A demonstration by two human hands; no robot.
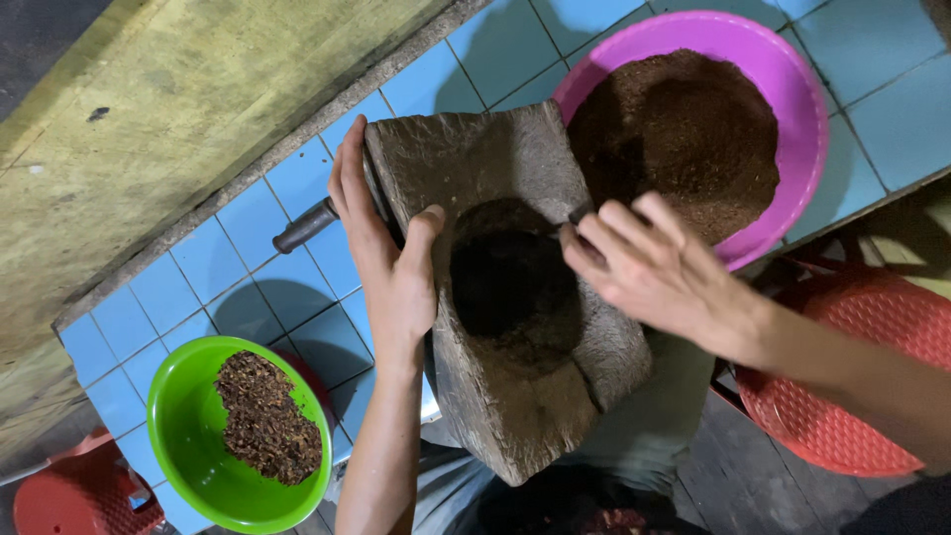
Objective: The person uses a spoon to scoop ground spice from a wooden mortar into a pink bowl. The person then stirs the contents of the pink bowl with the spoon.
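Under the fingers of both hands stood a grey stone mortar (pixel 515 297), tilted toward a pink bowl (pixel 792 89). Left hand (pixel 381 248): fingers together, flat along the mortar's far edge, thumb hooked over its rim. Right hand (pixel 654 267): fingers slightly apart, curled at the mortar's dark hollow; whether they pinched anything could not be told. Beyond the right fingertips, the pink bowl held fine brown powder (pixel 684 129). Behind the left fingers lay a dark handle (pixel 302 226) on the blue tiled counter (pixel 228 258). Near the left forearm, a green bowl (pixel 183 436) held coarse brown flakes (pixel 263 416).
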